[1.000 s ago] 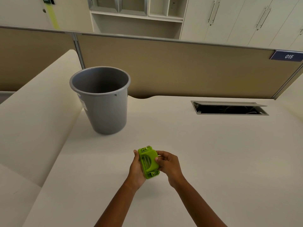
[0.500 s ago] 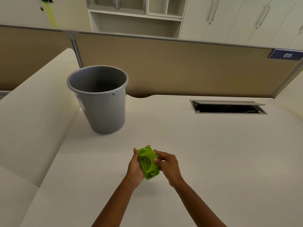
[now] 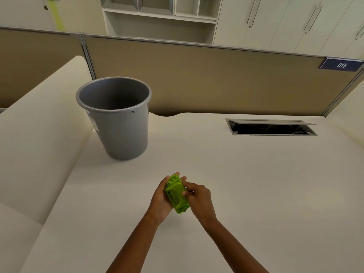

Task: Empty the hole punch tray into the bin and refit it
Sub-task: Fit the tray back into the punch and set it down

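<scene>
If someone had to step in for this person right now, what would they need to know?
Left hand: cradles the green hole punch from its left side, held above the desk.
Right hand: fingertips press on the punch's upturned face, seemingly working at the tray.
Grey bin: stands upright on the desk, further away and to the left, opening clear.
Done: punch picked up and turned over.
Left: whether the tray has come loose cannot be told. Free it, carry it over the bin, tip it out, then snap it back on.
</scene>
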Tool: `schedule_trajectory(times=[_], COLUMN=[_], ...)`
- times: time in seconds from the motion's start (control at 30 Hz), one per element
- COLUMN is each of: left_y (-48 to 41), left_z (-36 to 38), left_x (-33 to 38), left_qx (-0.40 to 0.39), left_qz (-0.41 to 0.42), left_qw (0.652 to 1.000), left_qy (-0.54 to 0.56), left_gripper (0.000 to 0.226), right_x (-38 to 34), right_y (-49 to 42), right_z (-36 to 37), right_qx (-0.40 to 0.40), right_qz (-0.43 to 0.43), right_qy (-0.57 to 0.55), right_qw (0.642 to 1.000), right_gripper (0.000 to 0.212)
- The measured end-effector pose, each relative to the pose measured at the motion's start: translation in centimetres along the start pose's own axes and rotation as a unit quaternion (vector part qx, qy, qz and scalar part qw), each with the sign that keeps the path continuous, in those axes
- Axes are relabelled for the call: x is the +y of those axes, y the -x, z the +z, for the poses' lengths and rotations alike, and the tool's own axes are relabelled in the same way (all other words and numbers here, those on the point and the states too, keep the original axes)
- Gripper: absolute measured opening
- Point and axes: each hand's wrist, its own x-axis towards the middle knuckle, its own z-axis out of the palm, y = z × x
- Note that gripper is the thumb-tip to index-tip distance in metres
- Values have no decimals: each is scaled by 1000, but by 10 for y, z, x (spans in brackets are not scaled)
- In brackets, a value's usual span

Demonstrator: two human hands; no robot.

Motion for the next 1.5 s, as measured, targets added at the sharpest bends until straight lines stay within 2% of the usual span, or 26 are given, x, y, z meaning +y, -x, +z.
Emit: schedule_trajectory(times=[0.47, 0.63, 0.73, 0.9, 1.07, 1.4, 1.5], left_y=[3, 6, 8, 10, 12, 12, 12], left_z=[-2, 1, 0, 0, 1, 11, 9], left_x=[5, 6, 5, 5, 5, -1, 0], left_qx=[40, 37, 52, 78, 101, 123, 123], left_qz=[52, 53, 60, 44, 40, 35, 28], left_qw=[992, 990, 993, 995, 993, 984, 985], left_qy=[-113, -125, -93, -33, -46, -122, -115], left_gripper=[35, 39, 39, 43, 42, 37, 36], right_x=[5, 6, 8, 23, 30, 34, 31], right_y=[6, 2, -1, -5, -7, -12, -12], right_z=[5, 1, -3, -9, -7, -10, -15], right_qx=[25, 10, -7, 20, -63, -79, -92], right_qz=[-25, -21, -22, 35, 162, 229, 219], right_qy=[25, 32, 16, -23, -106, -126, -135], right_qw=[999, 999, 1000, 999, 979, 962, 962], right_gripper=[35, 33, 24, 19, 23, 23, 22])
